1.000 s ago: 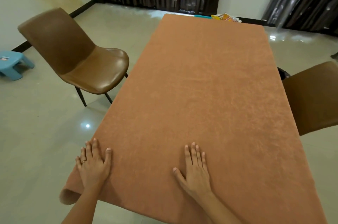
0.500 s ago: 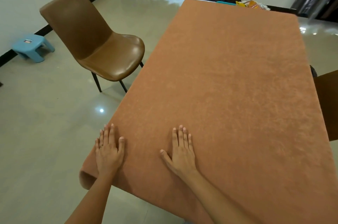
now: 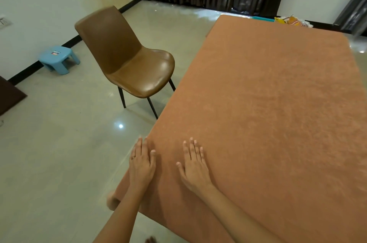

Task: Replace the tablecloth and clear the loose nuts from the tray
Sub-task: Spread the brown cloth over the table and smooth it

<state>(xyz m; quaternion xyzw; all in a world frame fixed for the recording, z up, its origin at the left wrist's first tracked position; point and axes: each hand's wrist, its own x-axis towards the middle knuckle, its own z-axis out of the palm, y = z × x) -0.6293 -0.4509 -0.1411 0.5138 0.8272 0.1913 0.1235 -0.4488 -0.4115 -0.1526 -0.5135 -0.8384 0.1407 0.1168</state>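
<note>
Head view: the orange tablecloth point(image 3: 268, 113) covers the desk, its near-left corner curling off the edge. The 2 hands press it flat, fingers straight: left hand point(image 3: 142, 163) at the side edge, right hand point(image 3: 195, 167) near it. The cloth looks soft, limp and fairly grippy, and is best pinched at that corner.

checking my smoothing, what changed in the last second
The right hand slid left across the tablecloth toward the left hand, which stayed by the near corner. Nothing was gripped or released. Both hands still lie flat; the chair and stool have not moved.
</note>
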